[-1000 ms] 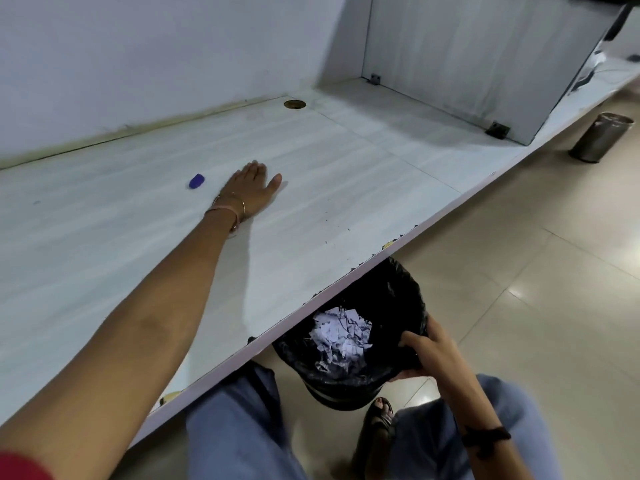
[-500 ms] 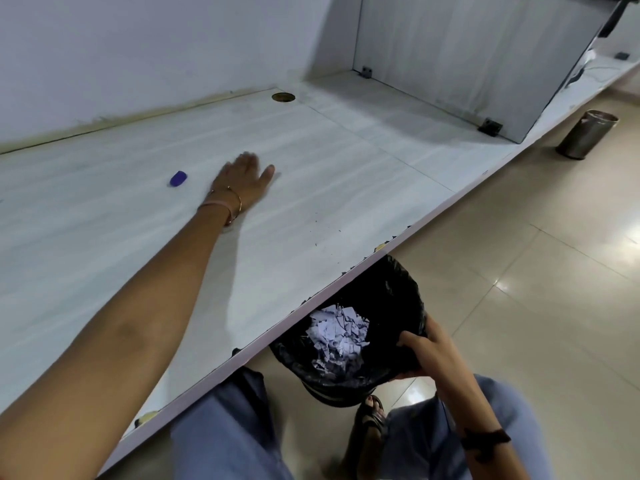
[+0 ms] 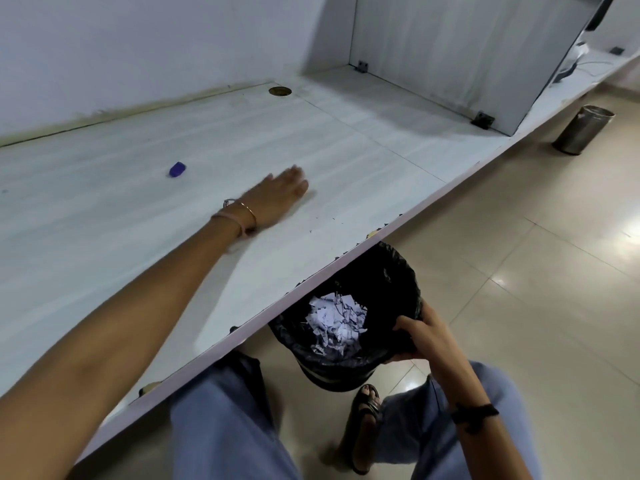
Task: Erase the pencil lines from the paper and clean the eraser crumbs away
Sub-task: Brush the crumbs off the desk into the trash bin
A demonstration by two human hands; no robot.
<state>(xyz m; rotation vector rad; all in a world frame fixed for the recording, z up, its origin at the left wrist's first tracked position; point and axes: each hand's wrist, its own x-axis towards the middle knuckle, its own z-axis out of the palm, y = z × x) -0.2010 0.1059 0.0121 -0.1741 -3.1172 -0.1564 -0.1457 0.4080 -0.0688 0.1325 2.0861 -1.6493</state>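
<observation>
Bin [image 3: 393, 280]: round, lined with a black bag, tucked just under the desk's front edge, at five o'clock from the left hand.
In the bin: torn white paper scraps [image 3: 334, 320] with dark marks, heaped at the bottom.
Metal bin [image 3: 583, 133]: on the floor at two o'clock of the view; contents hidden.
Eraser [image 3: 177, 169]: small rounded purple block, lying on the desk [image 3: 104, 244] at ten o'clock from the left hand, apart from it.
Crumbs [image 3: 333, 219]: dark specks near the front edge, at four o'clock from the left hand.
Left hand [image 3: 277, 199]: palm down on the desk, fingers straight, grasping nothing; slightly blurred.
Right hand [image 3: 419, 337]: fingers curled over the bin's rim at its four o'clock side, clenched on it.
</observation>
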